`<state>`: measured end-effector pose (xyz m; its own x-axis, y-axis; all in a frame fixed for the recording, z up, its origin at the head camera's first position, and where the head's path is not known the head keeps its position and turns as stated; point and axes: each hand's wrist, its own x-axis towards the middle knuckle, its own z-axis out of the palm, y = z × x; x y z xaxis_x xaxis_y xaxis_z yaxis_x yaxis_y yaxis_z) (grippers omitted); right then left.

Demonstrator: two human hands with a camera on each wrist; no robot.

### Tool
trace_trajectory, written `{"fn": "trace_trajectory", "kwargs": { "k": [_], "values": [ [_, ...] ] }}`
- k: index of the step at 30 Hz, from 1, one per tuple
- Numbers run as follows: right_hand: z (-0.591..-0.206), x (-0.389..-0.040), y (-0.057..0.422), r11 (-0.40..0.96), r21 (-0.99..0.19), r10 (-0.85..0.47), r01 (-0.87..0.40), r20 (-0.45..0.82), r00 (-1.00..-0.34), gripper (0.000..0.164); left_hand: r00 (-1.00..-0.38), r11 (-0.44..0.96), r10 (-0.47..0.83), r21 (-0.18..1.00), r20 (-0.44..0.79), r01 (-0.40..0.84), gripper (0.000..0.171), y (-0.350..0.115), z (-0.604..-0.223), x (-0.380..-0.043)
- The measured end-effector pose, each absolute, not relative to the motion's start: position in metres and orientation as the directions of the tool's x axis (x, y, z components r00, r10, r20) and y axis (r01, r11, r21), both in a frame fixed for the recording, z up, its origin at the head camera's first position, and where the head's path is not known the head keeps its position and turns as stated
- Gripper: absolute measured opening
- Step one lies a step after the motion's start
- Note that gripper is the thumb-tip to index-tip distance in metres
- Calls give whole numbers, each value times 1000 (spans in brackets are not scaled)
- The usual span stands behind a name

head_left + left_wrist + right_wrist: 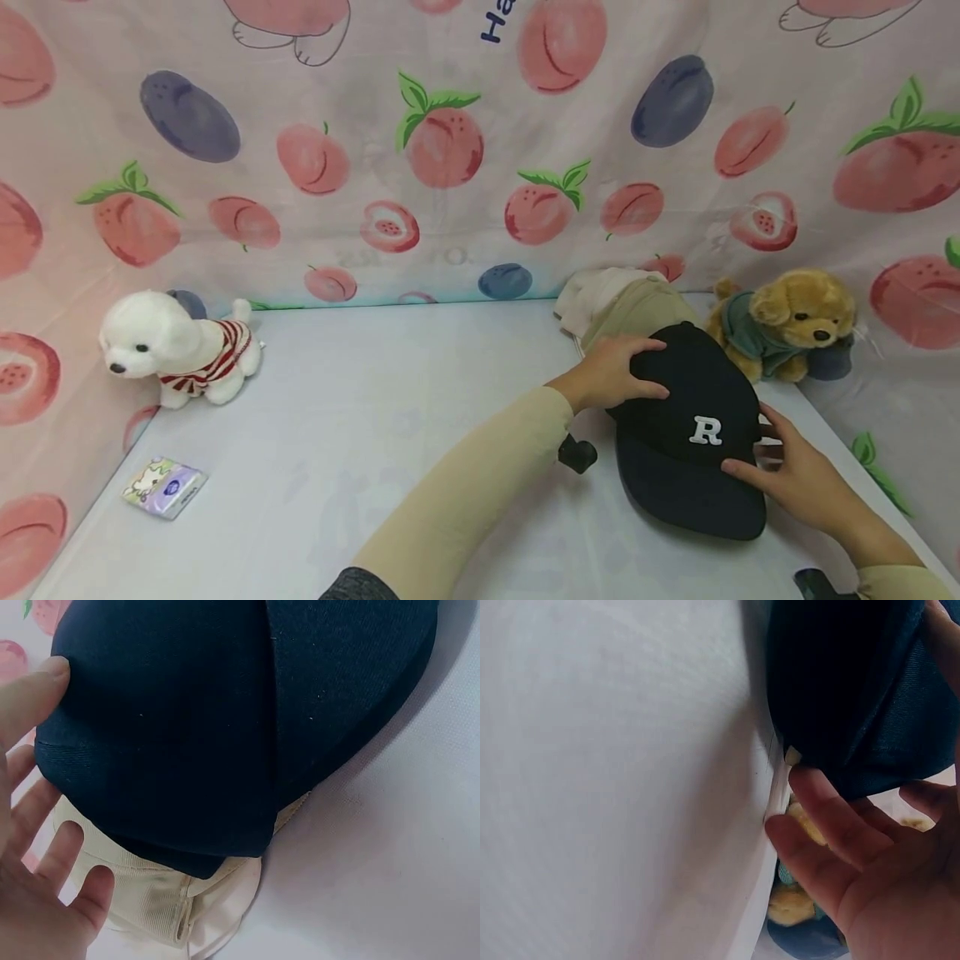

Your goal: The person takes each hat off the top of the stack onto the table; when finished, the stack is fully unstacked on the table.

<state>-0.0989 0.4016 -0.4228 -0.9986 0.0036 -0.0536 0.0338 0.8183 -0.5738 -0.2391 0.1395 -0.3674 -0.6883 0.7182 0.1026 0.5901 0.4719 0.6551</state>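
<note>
A black baseball cap (697,400) with a white letter R lies on the right side of the white table, its brim toward the near edge. A beige cap (633,308) and a paler cap (581,300) are partly hidden behind it. My left hand (611,371) touches the crown's left side, with spread, relaxed fingers (60,855) beside it in the left wrist view. At the cap's right side is my right hand (798,467). Its thumb rests over the brim's edge, while loosely straight fingers (832,817) extend along the cap's side in the right wrist view.
A tan plush dog (813,312) in a green top sits at the back right, close to the caps. On the far left stand a white plush dog (168,342) in a striped top and a small tissue pack (165,487). Fruit-print curtains (315,125) border the table.
</note>
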Motion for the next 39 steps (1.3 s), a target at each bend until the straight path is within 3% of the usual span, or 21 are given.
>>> {"fn": "trace_trajectory", "kwargs": {
  "k": [14,25,32,39],
  "values": [
    [-422,-99,403,792,-607,5,60,-92,-996,108,-692,494,721,671,41,554,64,143,-360,-233],
    [-421,-98,401,783,-622,6,32,-44,-999,110,-647,404,760,740,56,538,57,144,-349,-228],
    [-421,-98,402,775,-631,5,13,-15,-1000,113,-654,406,756,775,12,484,54,142,-350,-226],
    [-420,-98,401,761,-648,-3,-29,41,-999,113,-610,382,790,736,54,559,48,144,-348,-226]
  ]
}}
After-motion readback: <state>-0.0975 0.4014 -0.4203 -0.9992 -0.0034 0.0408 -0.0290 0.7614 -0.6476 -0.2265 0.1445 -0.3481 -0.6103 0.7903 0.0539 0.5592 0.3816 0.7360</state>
